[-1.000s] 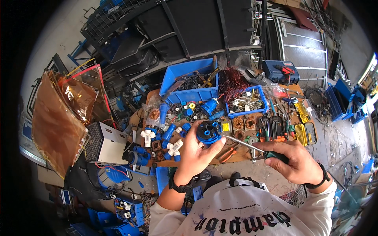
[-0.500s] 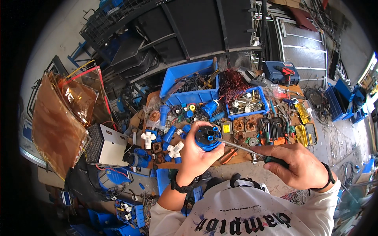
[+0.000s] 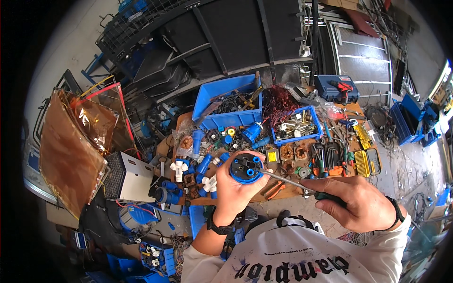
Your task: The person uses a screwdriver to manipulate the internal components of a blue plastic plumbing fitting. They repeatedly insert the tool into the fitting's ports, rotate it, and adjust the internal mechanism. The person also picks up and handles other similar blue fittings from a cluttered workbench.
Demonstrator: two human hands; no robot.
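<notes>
The left hand (image 3: pixel 236 191) has its grip curled round a round plastic part with a black face and blue rim (image 3: pixel 244 166), held up above the near edge of the brown wooden desk (image 3: pixel 257 197), face upward. The right hand (image 3: pixel 356 203) has its grip closed on the dark green handle of a screwdriver with a long grey metal shaft (image 3: pixel 292 182), which points leftward at the part's rim, right beside the left thumb. Whether the tip bears on the plastic or is wedged into a seam cannot be told. The likeliest trouble is a slip: pressing toward the holding hand with the tip badly seated could drive it into the thumb, and prying hard could crack the blue rim. As the part has only the fingers for support, a sudden twist could also knock it loose onto the orange-handled pliers (image 3: pixel 273 189) below.
</notes>
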